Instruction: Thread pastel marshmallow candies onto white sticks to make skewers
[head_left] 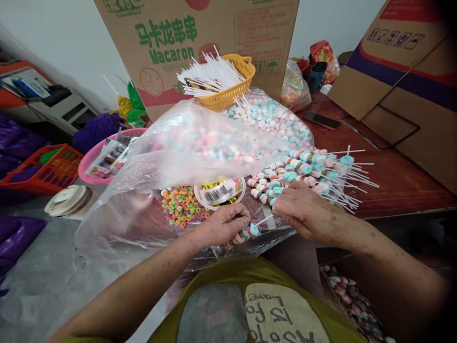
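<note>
Near the table's front edge my left hand [228,224] is closed around a candy skewer [253,230], whose blue and pink pieces show below the fingers, with a white stick pointing up to the right. My right hand [300,209] is bent beside the near end of a pile of candy skewers [307,171]; its fingertips are hidden, and so is anything in them. Left of the pile sits a round white tub [219,193] with printed packets and gold ties. Ring-shaped cereal pieces [182,205] lie beside the tub.
A yellow basket [228,97] of white sticks stands on a clear plastic bag [200,128] of pastel candies. Behind is a Macaron carton [214,28]. A pink basket [93,174] is at left; a phone [323,121] and another carton [403,71] are at right.
</note>
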The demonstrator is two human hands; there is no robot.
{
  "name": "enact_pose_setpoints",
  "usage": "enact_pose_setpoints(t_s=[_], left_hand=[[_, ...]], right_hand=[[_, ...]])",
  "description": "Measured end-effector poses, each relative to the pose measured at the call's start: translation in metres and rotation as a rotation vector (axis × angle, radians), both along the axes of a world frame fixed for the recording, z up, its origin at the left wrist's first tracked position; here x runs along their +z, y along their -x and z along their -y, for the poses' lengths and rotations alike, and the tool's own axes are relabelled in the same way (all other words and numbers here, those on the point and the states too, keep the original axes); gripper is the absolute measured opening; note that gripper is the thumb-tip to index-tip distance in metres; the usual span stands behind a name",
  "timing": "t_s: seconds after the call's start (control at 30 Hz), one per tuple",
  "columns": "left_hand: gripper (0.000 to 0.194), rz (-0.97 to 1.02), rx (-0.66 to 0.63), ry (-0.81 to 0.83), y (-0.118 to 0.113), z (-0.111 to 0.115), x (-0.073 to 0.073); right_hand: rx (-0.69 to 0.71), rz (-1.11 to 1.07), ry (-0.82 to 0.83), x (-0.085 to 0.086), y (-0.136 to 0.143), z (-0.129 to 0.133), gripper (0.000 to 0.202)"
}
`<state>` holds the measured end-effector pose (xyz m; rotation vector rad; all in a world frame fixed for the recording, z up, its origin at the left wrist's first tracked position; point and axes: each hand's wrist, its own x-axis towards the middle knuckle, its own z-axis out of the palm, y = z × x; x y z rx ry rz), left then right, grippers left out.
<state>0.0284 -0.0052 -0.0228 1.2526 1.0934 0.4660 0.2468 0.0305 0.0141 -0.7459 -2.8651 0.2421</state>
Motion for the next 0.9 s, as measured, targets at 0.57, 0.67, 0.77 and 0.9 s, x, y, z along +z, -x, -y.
enact_pose_setpoints(t_s=[0.57,0.67,0.77,0.9], left_hand=[[0.018,-0.258,-0.061,-0.535,-0.016,-0.003,-0.01],[0.02,-0.239,-0.021,-0.563,-0.02,-0.004,-0.01],[0.025,-0.058,0.009,-0.435,-0.002,-0.008,0.002],[0.038,-0.068,-0.166,-0.183,0.03,-0.009,0.014]], right_hand=[[-0.182,0.088,0.001,-0.038,0.01,-0.001,0.026],[-0.176,0.008,0.068,-0.045,0.012,-0.001,0.029],[-0.167,-0.156,0.227,-0.045,0.003,-0.006,0.034],[-0.16,-0.27,0.368,-0.039,-0.009,-0.013,0.034]])
